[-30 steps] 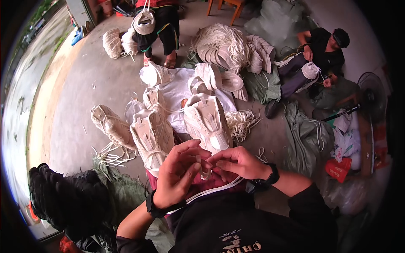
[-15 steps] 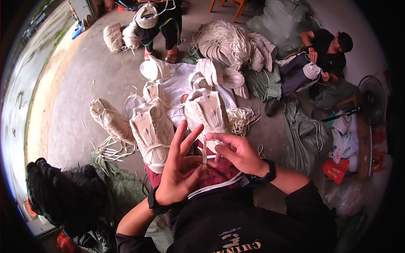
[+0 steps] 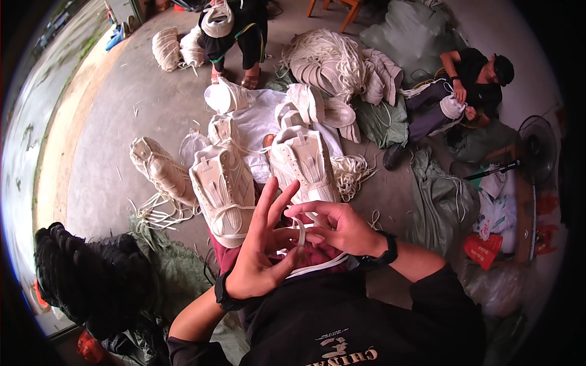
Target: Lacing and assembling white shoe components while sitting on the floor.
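My left hand point(image 3: 259, 256) pinches a white shoelace point(image 3: 301, 233) between thumb and a lower finger, with two other fingers raised. My right hand point(image 3: 349, 230) grips the same lace close by, its fingers bent in; the lace arcs in a small loop between both hands. Just beyond, over my dark red trousers, rests a cream sneaker upper point(image 3: 301, 160), its near end partly covered by my fingers. A matching sneaker upper point(image 3: 223, 192) lies to its left, a lace crossing its near end. More white lace point(image 3: 320, 266) trails across my lap.
A bundle of uppers point(image 3: 160, 168) with loose laces lies left. Black bundled pieces point(image 3: 91, 274) stand at lower left. Ahead, uppers sit on a white sheet point(image 3: 259, 122) before a large lace pile point(image 3: 326, 64). Two people work nearby; a fan point(image 3: 538, 149) stands right.
The lace between my hands, hanging nearly straight before, now bends into a loop. My right hand has dropped slightly, and its fingers have closed in nearer the left. The seated person's hands shifted slightly.
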The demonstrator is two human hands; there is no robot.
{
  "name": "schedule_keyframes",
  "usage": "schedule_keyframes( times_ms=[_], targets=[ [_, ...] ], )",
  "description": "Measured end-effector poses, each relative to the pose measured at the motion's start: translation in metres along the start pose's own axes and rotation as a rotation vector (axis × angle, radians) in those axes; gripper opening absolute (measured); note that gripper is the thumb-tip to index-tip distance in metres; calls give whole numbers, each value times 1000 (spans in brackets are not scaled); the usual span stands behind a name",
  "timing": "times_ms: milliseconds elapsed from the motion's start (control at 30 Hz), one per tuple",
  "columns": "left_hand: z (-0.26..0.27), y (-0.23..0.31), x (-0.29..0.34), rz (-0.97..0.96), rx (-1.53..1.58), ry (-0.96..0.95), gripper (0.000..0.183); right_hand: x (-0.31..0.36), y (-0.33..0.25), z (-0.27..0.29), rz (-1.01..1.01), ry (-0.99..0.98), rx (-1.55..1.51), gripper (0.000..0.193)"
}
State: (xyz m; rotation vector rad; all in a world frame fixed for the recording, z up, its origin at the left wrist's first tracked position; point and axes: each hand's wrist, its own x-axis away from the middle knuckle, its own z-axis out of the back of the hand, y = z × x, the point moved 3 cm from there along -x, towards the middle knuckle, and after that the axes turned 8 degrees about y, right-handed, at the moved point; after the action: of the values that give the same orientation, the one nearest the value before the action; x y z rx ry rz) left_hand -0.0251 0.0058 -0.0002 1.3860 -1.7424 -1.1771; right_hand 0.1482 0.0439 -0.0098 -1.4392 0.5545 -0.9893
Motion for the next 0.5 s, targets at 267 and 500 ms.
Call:
schedule_keyframes(
  times_ms=[267, 500],
  targets=[
    [14, 9, 11, -43, 91, 137, 97, -4, 15, -1, 127, 13, 64, 20],
    [44, -1, 29, 10, 133, 251, 81, -6, 16, 6, -30, 57, 27, 16]
  ],
)
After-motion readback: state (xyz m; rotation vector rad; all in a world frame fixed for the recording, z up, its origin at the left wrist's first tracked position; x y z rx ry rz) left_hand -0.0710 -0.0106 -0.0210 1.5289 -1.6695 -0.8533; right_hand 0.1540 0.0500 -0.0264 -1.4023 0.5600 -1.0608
